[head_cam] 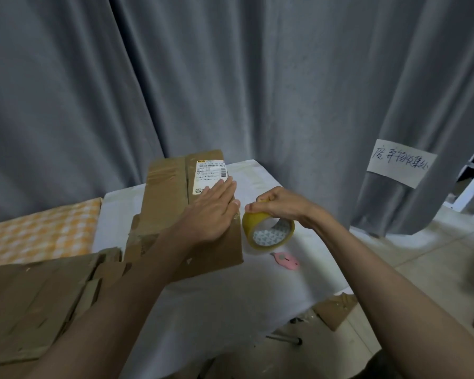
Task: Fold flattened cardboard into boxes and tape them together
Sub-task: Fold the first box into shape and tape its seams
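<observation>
Now left hand (212, 212) flat on box (175, 214); tape roll (267, 232) under right fingers (257, 206).

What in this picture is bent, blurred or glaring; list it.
Head view: wide-angle lens bows the curtain folds and stretches both forearms; dim, even light, no glare on the tape roll; shipping label print soft, unreadable; edges smeared, sharpest near the left hand.

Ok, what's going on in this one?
A person is taping up a cardboard box on a white-covered table. The left hand lies flat on the box top, holding it down near the shipping label. The right hand grips a tape roll standing on edge just right of the box, apparently picking at the tape end. A pink cutter lies on the table in front of the roll, and flattened cardboard is stacked at the left.
</observation>
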Tool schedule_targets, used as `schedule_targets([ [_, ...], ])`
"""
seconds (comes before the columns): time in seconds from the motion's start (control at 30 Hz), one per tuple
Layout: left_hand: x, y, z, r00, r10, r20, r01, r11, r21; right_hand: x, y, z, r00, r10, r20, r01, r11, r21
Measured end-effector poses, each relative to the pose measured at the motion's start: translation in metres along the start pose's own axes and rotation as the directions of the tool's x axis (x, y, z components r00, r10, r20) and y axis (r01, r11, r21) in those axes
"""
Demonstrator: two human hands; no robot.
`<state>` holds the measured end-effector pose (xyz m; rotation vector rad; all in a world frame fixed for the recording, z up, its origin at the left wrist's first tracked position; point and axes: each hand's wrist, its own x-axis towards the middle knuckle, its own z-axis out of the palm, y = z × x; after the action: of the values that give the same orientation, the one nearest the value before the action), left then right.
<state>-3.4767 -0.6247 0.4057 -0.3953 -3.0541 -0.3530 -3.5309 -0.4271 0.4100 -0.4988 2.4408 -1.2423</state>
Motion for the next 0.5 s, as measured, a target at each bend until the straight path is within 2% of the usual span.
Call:
schedule_targets([
  [0.17, -0.001, 0.001, -0.001, 1.000, 0.001, 0.011, -0.002, 1.000, 0.019, 0.000, 0.000, 0.001, 0.993, 0.024, 0.120, -0.030, 0.998, 0.046],
  [0.27, 0.000, 0.002, -0.001, 1.000, -0.002, 0.015, 0.002, 1.000, 0.021, -0.003, 0.005, 0.004, 0.993, 0.036, 0.116, -0.045, 0.996, 0.079],
  [0.33, 0.001, 0.003, -0.002, 1.000, -0.011, 0.019, 0.011, 1.000, 0.013, -0.005, 0.012, 0.006, 0.999, 0.039, 0.029, -0.042, 0.989, 0.144],
  [0.4, 0.002, 0.003, -0.003, 1.000, -0.017, 0.019, 0.017, 1.000, 0.012, -0.009, 0.025, 0.007, 0.983, 0.050, -0.177, -0.001, 0.963, 0.269],
  [0.43, 0.002, 0.003, -0.004, 1.000, -0.015, 0.021, 0.015, 1.000, 0.013, -0.013, 0.035, 0.006, 0.949, 0.075, -0.305, 0.014, 0.960, 0.280],
  [0.5, 0.005, 0.005, -0.006, 1.000, -0.007, 0.028, 0.006, 1.000, 0.013, -0.026, 0.061, 0.005, 0.878, 0.116, -0.464, -0.076, 0.992, 0.104],
])
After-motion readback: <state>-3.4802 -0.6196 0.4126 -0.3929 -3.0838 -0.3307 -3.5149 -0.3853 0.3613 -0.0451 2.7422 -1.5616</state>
